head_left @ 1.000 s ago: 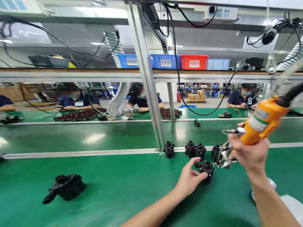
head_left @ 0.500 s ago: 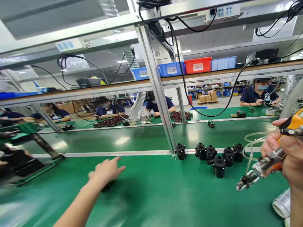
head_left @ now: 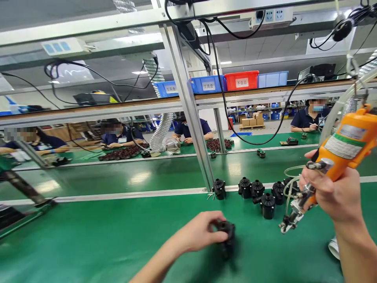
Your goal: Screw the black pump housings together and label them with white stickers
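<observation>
Here, the left hand point(head_left: 203, 232) grips a black, roughly cylindrical part point(head_left: 229, 239).

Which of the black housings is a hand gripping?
The black housing nearest the camera, gripped by the left hand; the other black housings stand farther back on the green worktop.
</observation>
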Demonstrator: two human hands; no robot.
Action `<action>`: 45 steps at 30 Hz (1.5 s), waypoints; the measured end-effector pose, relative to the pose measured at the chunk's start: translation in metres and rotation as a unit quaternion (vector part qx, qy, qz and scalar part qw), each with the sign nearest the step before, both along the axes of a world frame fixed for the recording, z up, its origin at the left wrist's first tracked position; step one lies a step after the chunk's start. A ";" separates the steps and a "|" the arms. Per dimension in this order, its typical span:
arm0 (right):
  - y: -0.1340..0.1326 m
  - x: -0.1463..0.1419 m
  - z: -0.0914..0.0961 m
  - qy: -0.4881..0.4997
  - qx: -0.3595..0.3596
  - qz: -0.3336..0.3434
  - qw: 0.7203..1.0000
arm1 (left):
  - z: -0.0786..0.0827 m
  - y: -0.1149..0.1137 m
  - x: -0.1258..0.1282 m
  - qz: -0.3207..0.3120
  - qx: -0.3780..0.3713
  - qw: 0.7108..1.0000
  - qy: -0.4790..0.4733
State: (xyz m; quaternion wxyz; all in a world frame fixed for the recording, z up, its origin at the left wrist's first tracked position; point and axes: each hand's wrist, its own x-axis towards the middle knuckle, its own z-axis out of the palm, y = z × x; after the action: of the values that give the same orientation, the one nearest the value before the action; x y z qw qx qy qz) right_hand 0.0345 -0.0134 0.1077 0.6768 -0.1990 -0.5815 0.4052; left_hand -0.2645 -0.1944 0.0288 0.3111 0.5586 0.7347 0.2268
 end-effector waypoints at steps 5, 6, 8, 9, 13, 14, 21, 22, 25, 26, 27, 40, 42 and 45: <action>-0.005 -0.017 0.004 -0.003 -0.045 0.012 0.999 | -0.056 0.082 0.084 -0.054 0.137 0.964 -0.221; -0.004 -0.019 0.005 0.000 -0.043 0.004 0.999 | -0.065 0.089 0.091 -0.051 0.148 0.954 -0.257; -0.003 -0.023 0.005 0.015 -0.042 -0.001 0.999 | -0.075 0.097 0.097 -0.044 0.154 0.941 -0.299; -0.002 -0.025 0.005 0.024 -0.042 0.000 0.999 | -0.077 0.098 0.098 -0.041 0.154 0.937 -0.310; 0.002 -0.030 0.003 0.063 -0.025 0.003 0.998 | -0.077 0.095 0.094 -0.049 0.147 0.928 -0.338; 0.002 -0.031 0.003 0.067 -0.021 0.003 0.998 | -0.076 0.094 0.094 -0.051 0.146 0.927 -0.341; 0.000 -0.033 0.006 0.058 -0.027 0.004 0.998 | -0.073 0.096 0.094 -0.055 0.147 0.933 -0.323; -0.001 -0.033 0.007 0.053 -0.025 0.000 0.998 | -0.072 0.096 0.094 -0.056 0.148 0.933 -0.324; -0.003 -0.037 0.006 0.025 -0.015 -0.018 0.999 | -0.070 0.096 0.095 -0.060 0.142 0.929 -0.337; -0.003 -0.039 0.005 0.013 -0.008 -0.025 1.000 | -0.069 0.096 0.096 -0.061 0.142 0.927 -0.343; -0.003 -0.043 0.003 0.000 0.000 -0.028 1.000 | -0.069 0.096 0.096 -0.064 0.144 0.924 -0.348; 0.000 -0.066 -0.011 -0.075 -0.011 -0.003 0.997 | -0.077 0.096 0.100 -0.068 0.158 0.908 -0.381; 0.001 -0.066 -0.013 -0.077 -0.016 -0.004 0.997 | -0.080 0.094 0.100 -0.065 0.166 0.914 -0.365; 0.004 -0.059 -0.012 -0.055 -0.015 -0.010 0.998 | -0.088 0.089 0.096 -0.023 0.208 0.940 -0.271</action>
State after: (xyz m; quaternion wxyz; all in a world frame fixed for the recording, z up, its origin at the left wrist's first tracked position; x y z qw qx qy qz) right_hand -0.0244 -0.0092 0.0959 0.6445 -0.2370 -0.6097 0.3959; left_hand -0.1686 -0.1052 -0.0590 0.3802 0.5454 0.5459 0.5098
